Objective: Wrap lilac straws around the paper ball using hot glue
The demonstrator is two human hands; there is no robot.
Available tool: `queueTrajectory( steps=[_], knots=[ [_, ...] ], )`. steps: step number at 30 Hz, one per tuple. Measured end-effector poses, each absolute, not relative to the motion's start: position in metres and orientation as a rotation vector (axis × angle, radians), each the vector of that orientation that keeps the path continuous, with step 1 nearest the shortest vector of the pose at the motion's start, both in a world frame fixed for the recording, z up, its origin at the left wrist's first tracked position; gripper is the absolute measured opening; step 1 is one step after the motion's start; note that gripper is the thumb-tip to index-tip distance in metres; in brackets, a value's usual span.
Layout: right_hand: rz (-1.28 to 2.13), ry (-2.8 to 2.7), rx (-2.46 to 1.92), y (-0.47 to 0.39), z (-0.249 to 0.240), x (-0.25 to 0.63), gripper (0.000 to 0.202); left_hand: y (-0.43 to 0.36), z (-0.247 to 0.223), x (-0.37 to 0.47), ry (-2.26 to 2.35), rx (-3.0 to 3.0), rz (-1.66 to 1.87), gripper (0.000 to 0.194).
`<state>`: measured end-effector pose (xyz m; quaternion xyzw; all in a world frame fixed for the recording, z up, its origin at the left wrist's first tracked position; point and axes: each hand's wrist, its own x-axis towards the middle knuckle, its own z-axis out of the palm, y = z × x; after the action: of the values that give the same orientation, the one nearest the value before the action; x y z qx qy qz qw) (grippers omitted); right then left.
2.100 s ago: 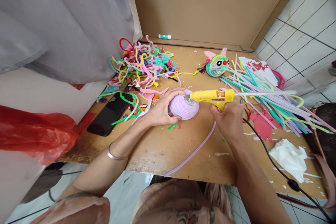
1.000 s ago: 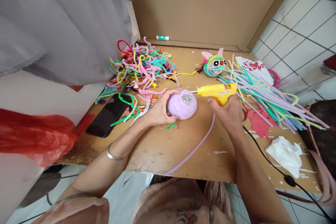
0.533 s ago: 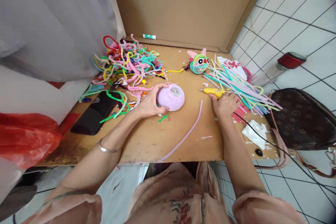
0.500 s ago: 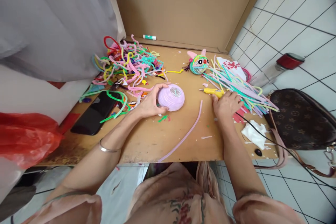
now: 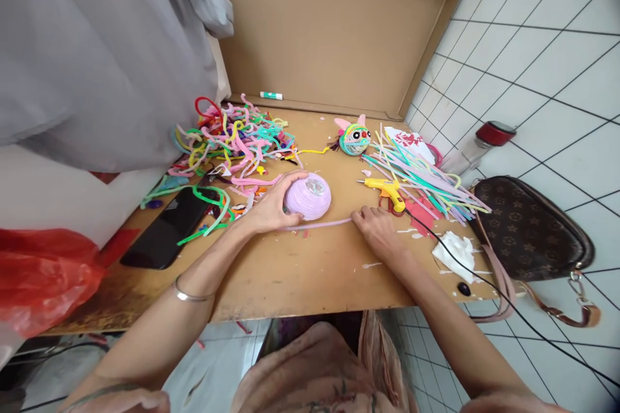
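Observation:
My left hand [image 5: 272, 205] is wrapped round the left side of a ball [image 5: 309, 198] covered in coiled lilac pipe cleaner, with a patch left uncoiled on top. In my right hand [image 5: 380, 230], closed fingers pinch one end of a loose lilac pipe cleaner [image 5: 325, 224]. That strip runs left, just in front of the ball, toward my left wrist. Beyond my right hand a yellow hot glue gun [image 5: 386, 191] lies on the table, its nozzle pointing left and its cord trailing right.
Tangled pipe cleaners [image 5: 237, 135] pile up at the back left beside a black phone [image 5: 165, 232]. A decorated animal-faced ball [image 5: 355, 137] sits at the back. Straight pipe cleaners [image 5: 426, 174], a crumpled tissue [image 5: 455, 253] and a brown handbag [image 5: 533, 226] are at right.
My right hand has let go of the glue gun, moved left and taken up the lilac pipe cleaner from the table. My left hand keeps its hold on the ball.

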<state>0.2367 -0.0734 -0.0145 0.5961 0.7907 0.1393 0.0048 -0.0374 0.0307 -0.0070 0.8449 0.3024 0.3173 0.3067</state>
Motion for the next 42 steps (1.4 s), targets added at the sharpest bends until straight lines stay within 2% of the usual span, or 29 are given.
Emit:
queueTrajectory(
  steps=[4,8,10,15,18,22,26,32,36,38,42],
  knots=[
    [0.417,2.865,2.400,-0.075,-0.028,0.249,0.022,0.029,0.000,-0.032,0.863,2.214,0.777,0.084],
    [-0.037,3.102,2.873,-0.071,-0.029,0.244,0.013,0.026,0.008,-0.023,0.878,2.259,0.752,0.083],
    [-0.065,3.158,2.846,-0.068,-0.031,0.239,0.014,0.026,0.008,-0.019,0.886,2.274,0.754,0.083],
    [0.380,3.055,2.681,-0.063,-0.040,0.237,0.026,0.029,0.001,-0.014,0.950,2.225,0.841,0.085],
    [0.519,2.910,2.379,-0.051,-0.033,0.234,0.033,0.030,-0.003,-0.015,0.941,2.238,0.883,0.083],
    [0.433,2.544,2.054,-0.017,-0.011,0.214,0.046,0.028,-0.007,-0.020,0.886,2.287,0.945,0.079],
    [0.301,2.376,1.917,0.012,-0.002,0.198,0.033,0.026,-0.011,-0.023,0.901,2.304,1.035,0.075],
    [0.296,2.505,1.839,-0.005,-0.014,0.213,0.023,0.024,-0.013,-0.021,0.895,2.329,1.036,0.075],
    [0.407,2.604,1.940,-0.035,-0.021,0.239,0.029,0.023,-0.012,-0.020,0.918,2.304,1.046,0.076],
    [0.547,2.723,2.070,-0.050,-0.026,0.249,0.030,0.022,-0.010,-0.016,0.942,2.262,1.038,0.077],
    [0.995,3.298,2.245,-0.074,-0.027,0.248,0.022,0.016,-0.006,0.000,0.905,2.231,0.976,0.077]
  ],
)
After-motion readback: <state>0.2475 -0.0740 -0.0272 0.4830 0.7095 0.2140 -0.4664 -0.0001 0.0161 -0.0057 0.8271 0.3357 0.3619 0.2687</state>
